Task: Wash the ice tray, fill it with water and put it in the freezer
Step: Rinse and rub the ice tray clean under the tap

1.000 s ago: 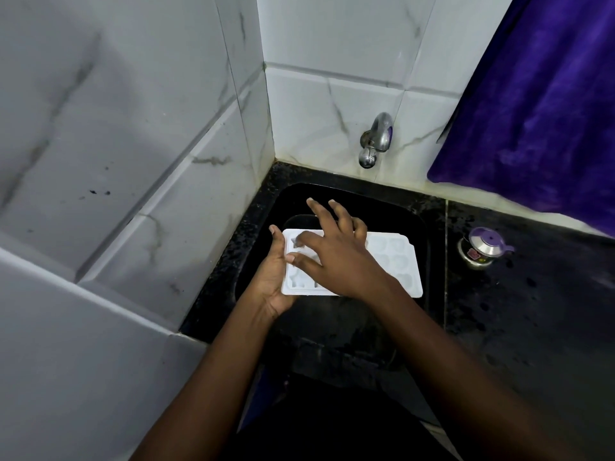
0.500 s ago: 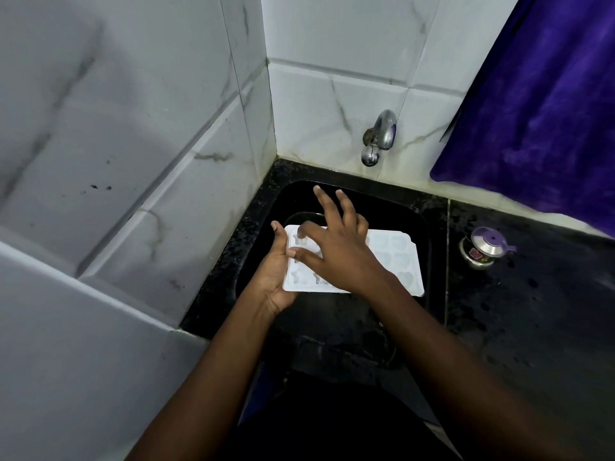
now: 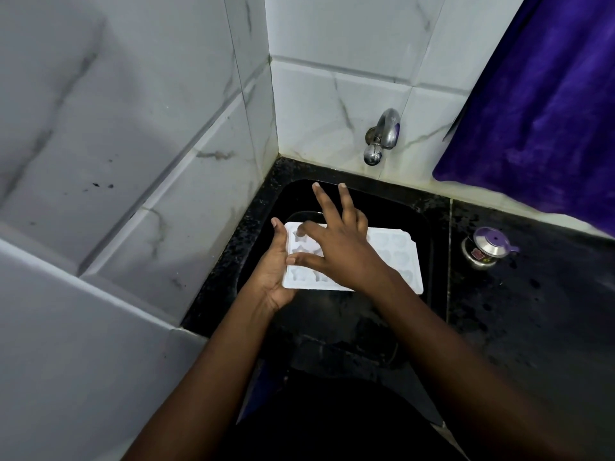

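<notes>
Your left hand [image 3: 273, 277] grips the ice tray [image 3: 396, 257] by its left end over the sink [image 3: 382, 202], in the counter's back left corner. Your right hand [image 3: 346, 257] lies spread on it, grasping nothing. Work your fingertips into every pocket, holding the tray level below the tap [image 3: 382, 136].

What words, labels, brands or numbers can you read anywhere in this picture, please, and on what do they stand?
No text here can be read.
Red label on the small steel pot on the counter: too small and blurred to read.
Ice tray, tap, tiles and purple cloth: no writing visible.
</notes>
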{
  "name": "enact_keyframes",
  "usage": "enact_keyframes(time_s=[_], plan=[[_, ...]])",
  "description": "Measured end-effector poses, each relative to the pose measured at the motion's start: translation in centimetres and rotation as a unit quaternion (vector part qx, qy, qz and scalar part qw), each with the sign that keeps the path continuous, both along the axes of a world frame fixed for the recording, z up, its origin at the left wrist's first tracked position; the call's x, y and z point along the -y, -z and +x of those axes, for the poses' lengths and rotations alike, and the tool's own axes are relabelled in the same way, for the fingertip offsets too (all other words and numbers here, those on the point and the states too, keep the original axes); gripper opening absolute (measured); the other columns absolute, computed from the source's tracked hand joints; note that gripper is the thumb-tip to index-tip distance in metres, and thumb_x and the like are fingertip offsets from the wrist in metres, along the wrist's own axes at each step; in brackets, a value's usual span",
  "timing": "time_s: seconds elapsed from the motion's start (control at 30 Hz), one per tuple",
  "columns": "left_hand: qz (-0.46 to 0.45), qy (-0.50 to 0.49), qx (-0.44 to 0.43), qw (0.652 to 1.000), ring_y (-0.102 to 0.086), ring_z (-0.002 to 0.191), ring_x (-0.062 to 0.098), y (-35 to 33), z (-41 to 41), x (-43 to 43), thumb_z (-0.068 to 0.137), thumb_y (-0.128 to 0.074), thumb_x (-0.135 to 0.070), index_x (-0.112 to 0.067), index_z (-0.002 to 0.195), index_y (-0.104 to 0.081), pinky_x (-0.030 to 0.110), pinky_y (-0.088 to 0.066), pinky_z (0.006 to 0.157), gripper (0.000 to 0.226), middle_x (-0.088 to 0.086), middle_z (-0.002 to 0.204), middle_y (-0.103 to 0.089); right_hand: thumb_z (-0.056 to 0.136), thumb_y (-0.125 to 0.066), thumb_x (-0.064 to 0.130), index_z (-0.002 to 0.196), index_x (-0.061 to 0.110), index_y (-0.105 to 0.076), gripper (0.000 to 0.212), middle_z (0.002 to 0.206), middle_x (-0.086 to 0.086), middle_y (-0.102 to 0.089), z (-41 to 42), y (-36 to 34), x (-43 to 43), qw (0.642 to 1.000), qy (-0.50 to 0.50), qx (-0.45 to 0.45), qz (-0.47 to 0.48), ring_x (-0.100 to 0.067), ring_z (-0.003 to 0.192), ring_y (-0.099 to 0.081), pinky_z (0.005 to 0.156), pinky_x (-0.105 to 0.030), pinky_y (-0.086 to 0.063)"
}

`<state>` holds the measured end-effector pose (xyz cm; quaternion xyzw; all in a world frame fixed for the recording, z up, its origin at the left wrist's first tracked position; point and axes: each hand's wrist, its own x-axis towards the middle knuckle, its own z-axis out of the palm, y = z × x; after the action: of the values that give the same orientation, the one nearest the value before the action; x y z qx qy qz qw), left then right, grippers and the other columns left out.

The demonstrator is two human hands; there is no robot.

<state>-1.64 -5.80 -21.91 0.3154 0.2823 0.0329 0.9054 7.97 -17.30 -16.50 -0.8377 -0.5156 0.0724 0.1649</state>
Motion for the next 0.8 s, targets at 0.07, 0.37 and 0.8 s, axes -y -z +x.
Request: enact_keyframes(time_s=[0.07, 0.37, 0.8], plan=[[0.008, -0.003, -0.009, 1.0, -0.075, 0.116, 0.036, 0.13, 0.14, -0.16, 0.091, -0.027, -0.089, -0.016, 0.118, -0.083, 0.048, -0.066, 0.081, 0.096, 0.023, 0.132, -0.073, 0.087, -0.056, 0.081, 0.132, 0.041, -0.064, 0.061, 0.176, 0.002, 0.018, -0.07, 0.03, -0.11, 1.0, -0.003, 0.004, -0.025, -0.033, 0.157, 0.032, 0.123, -0.063, -0.003], [0.01, 0.0, -0.015, 1.0, -0.063, 0.133, 0.038, 0.56, 0.1, -0.38, 0.09, -0.024, -0.091, -0.019, 0.122, -0.081, 0.062, -0.041, 0.117, 0.097, 0.024, 0.142, -0.067, 0.079, -0.071, 0.076, 0.127, 0.035, -0.059, 0.065, 0.176, 0.0, 0.017, -0.4, 0.4, -0.33, 1.0, -0.006, 0.017, -0.025, -0.035, 0.158, 0.026, 0.12, -0.062, -0.009], [-0.029, 0.012, 0.004, 1.0, -0.07, 0.125, 0.039, 0.47, 0.59, -0.15, 0.091, -0.026, -0.089, -0.012, 0.147, -0.059, 0.056, -0.061, 0.097, 0.1, 0.024, 0.141, -0.067, 0.075, -0.076, 0.074, 0.126, 0.035, -0.06, 0.067, 0.177, 0.0, 0.009, 0.03, 0.59, -0.97, 0.999, 0.003, -0.01, -0.043, -0.035, 0.159, 0.024, 0.12, -0.062, -0.007]])
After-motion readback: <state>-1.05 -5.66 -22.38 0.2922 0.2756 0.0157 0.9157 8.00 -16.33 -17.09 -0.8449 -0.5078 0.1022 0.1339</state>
